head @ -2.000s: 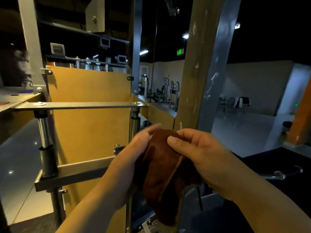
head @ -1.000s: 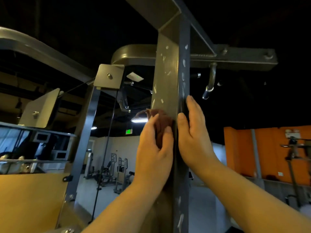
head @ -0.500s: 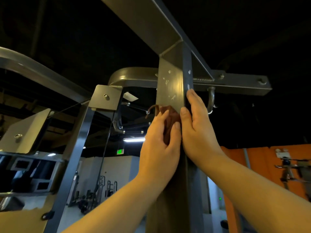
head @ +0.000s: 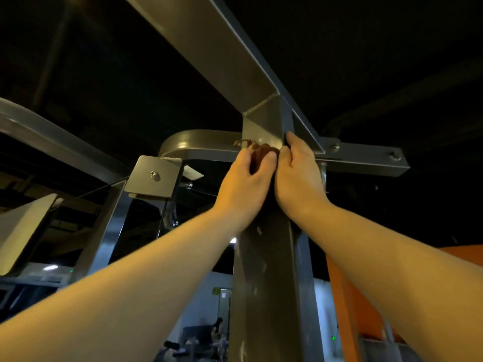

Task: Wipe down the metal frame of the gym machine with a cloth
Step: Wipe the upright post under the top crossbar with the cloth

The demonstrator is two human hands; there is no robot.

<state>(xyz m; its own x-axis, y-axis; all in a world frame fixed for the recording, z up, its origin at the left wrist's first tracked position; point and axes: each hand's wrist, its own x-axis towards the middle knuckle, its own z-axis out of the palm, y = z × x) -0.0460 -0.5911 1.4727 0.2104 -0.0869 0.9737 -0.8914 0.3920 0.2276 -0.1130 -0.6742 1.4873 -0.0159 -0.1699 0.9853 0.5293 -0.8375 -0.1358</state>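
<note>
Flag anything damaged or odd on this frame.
The upright post carries pale flecks and scuffs down its front face, below where the left hand presses the cloth. They look like chipped paint or stuck residue; which one cannot be told. Nothing else looks bent or loose.

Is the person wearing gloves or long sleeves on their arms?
No. The left forearm and right forearm are bare, with no sleeves showing. The left hand and right hand have no gloves, and no watch, ring or bracelet shows.
</note>
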